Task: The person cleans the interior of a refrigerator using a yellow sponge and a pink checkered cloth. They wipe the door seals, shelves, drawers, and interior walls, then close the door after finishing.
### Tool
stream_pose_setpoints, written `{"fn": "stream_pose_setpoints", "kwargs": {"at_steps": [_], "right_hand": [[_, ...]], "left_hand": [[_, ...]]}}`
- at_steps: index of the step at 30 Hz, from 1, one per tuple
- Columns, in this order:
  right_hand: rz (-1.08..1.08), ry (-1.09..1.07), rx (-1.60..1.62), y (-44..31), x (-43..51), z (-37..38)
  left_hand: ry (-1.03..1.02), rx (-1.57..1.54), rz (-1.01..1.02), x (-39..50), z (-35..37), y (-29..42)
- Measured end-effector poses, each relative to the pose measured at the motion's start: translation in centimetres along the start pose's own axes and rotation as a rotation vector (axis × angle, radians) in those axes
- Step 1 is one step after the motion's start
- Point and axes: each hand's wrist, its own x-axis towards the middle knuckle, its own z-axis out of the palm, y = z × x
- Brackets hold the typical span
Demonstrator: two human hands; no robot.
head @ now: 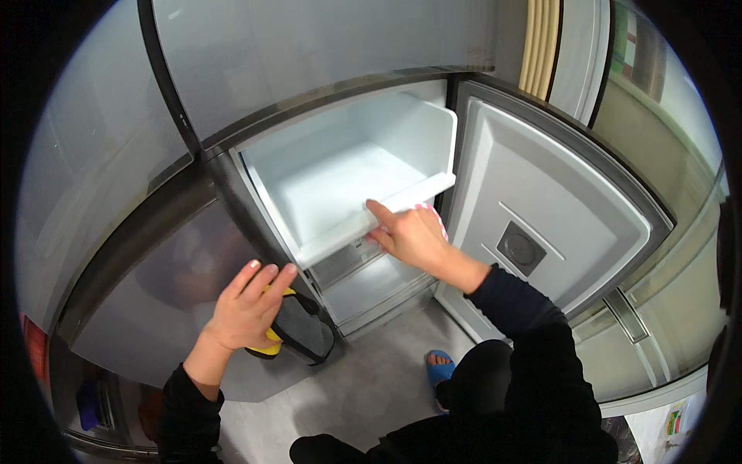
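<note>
A white refrigerator drawer is partly pulled out of its compartment, its inside bare. My right hand grips the drawer's front edge, index finger over the rim and the other fingers beneath; a pink-and-white cloth shows behind that hand. At the drawer's left front corner is my left hand, fingers spread, with a grey and yellow cloth hanging under its palm, held at the thumb side. Whether the left fingertips touch the corner cannot be told.
To the right the lower refrigerator door stands wide open. Closed grey doors are above, and another door is on the left. Below the drawer lies a lower compartment. A foot in a blue slipper is on the grey floor.
</note>
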Motion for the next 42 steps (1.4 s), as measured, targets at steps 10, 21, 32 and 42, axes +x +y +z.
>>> {"fn": "stream_pose_setpoints", "kwargs": {"at_steps": [10,21,32,42], "right_hand": [[0.247,-0.019,0.453,0.9,7.2,5.0],[0.166,-0.072,0.339,0.9,6.9,4.2],[0.088,-0.322,0.262,2.3,2.5,4.1],[0.051,-0.576,0.474,3.7,2.3,-2.8]], "left_hand": [[0.14,-0.056,-0.095,-0.5,-1.0,-1.6],[0.082,-0.031,-0.1,-1.2,-0.5,-1.2],[-0.082,-0.239,-0.051,0.6,1.1,2.7],[-0.054,-0.51,-0.504,4.9,3.9,8.0]]}}
